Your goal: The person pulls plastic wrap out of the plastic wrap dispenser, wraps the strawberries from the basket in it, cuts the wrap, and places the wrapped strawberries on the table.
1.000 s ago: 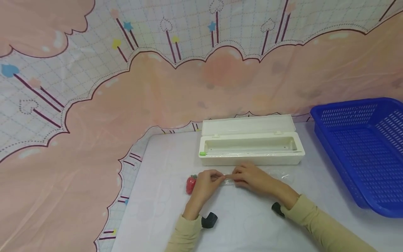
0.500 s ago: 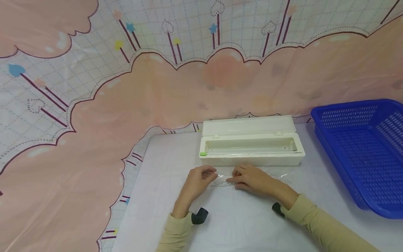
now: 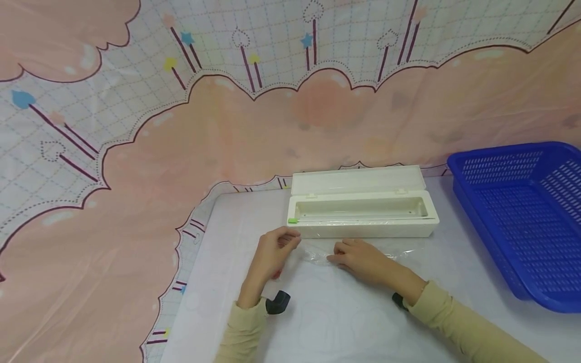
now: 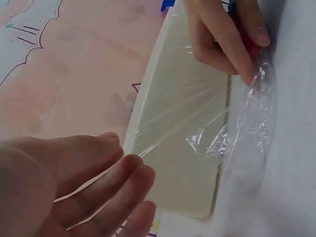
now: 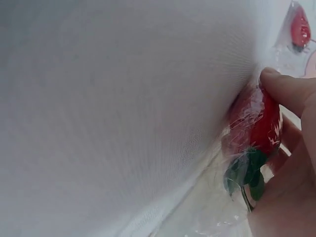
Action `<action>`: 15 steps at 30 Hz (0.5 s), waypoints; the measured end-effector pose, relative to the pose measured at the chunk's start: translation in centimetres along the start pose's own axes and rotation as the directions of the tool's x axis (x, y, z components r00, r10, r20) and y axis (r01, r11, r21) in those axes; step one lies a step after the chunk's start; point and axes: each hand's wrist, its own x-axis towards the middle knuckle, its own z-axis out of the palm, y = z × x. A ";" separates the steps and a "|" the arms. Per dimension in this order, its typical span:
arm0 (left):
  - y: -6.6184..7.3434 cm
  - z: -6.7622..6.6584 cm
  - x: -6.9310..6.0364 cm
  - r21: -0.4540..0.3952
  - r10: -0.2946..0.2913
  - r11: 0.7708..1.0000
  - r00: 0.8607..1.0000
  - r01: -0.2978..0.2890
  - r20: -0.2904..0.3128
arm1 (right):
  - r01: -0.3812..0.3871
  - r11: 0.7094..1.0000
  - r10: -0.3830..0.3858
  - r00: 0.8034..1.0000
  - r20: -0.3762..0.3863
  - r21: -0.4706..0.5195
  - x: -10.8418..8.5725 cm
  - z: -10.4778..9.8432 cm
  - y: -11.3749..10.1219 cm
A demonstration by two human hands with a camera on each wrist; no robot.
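Note:
In the head view my left hand (image 3: 270, 252) is left of my right hand (image 3: 360, 259), both just in front of the white box. My left thumb and forefinger pinch an edge of clear plastic wrap (image 4: 252, 128), and taut creases run from the fingertips in the left wrist view. The right hand holds a red strawberry (image 5: 269, 118) with green leaves, partly covered by the wrap. From above, that hand hides it. A second wrapped strawberry (image 5: 299, 29) lies on the table, mostly behind my left hand in the head view.
The long white box (image 3: 363, 231) stands at the back with its lid (image 3: 358, 181) raised and a green slider (image 3: 292, 221) at its front left. A blue plastic basket (image 3: 487, 242) is on the right. A patterned cloth (image 3: 218, 131) hangs behind the white-covered table.
My left hand has moved left and away from the right hand, drawing out the wrap and covering most of the second strawberry. The right hand has stayed nearly in place.

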 end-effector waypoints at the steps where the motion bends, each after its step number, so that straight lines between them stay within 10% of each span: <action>1: 0.0 -0.1 0.2 -0.010 0.004 1.000 1.000 -0.004 -0.006 | -0.002 1.000 0.002 1.000 -0.003 0.006 0.0 0.0 0.0; 15: -0.8 -0.8 2.2 -0.017 -0.002 1.000 0.993 0.000 -0.122 | 0.024 1.000 -0.024 1.000 -0.008 0.015 -0.1 0.4 0.5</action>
